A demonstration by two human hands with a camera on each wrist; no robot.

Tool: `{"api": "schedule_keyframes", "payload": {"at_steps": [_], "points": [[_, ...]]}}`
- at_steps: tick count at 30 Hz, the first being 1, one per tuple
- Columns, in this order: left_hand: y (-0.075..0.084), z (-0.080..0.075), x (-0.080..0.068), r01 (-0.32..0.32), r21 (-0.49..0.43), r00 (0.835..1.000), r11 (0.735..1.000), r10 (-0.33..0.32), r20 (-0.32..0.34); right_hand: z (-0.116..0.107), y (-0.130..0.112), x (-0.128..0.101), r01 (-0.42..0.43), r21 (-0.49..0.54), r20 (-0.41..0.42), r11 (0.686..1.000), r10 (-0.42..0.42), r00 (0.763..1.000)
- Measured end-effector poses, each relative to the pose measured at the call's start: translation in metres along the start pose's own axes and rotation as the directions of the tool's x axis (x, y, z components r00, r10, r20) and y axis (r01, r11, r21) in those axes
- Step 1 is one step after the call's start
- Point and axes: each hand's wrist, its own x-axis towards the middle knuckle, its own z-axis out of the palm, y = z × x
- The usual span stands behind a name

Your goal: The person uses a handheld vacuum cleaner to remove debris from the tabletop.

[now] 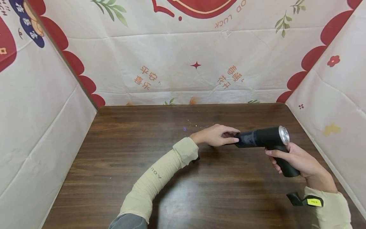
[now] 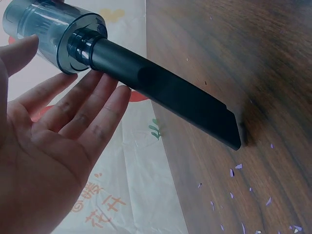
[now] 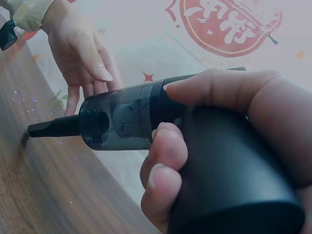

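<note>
My right hand point(image 1: 300, 160) grips the handle of a black handheld vacuum cleaner point(image 1: 268, 137), fingers curled round it and the thumb up near the body. The vacuum lies level above the table, its silver end to the right. A clear dust cup point(image 3: 134, 117) forms its front, and a flat black crevice nozzle point(image 2: 165, 90) slants from it down toward the table. Beside the cup and the nozzle's base is my left hand point(image 1: 215, 135), its fingers fairly straight and spread in the left wrist view. Whether its fingertips touch the vacuum is hard to tell.
Small purple and pale scraps point(image 2: 238, 166) are scattered on the brown wooden table point(image 1: 120, 171), near the nozzle tip. White printed cloth point(image 1: 177, 70) hangs behind the table and along both sides.
</note>
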Motion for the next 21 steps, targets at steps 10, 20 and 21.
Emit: {"api": "schedule_keyframes", "payload": {"at_steps": [10,20,21], "points": [[-0.001,-0.004,-0.005,0.030,-0.008,0.999,1.000,-0.030,-0.022,0.002,-0.003,0.006,0.000,0.025,0.026,1.000,-0.001,1.000],[-0.008,-0.009,-0.014,0.060,-0.005,0.997,0.998,-0.060,-0.041,0.009,-0.006,0.017,0.006,0.052,0.042,0.999,-0.009,0.999],[-0.009,-0.010,-0.014,0.059,-0.006,0.997,0.998,-0.059,-0.043,0.010,-0.006,0.018,0.005,0.055,0.044,0.998,-0.007,0.999]]}}
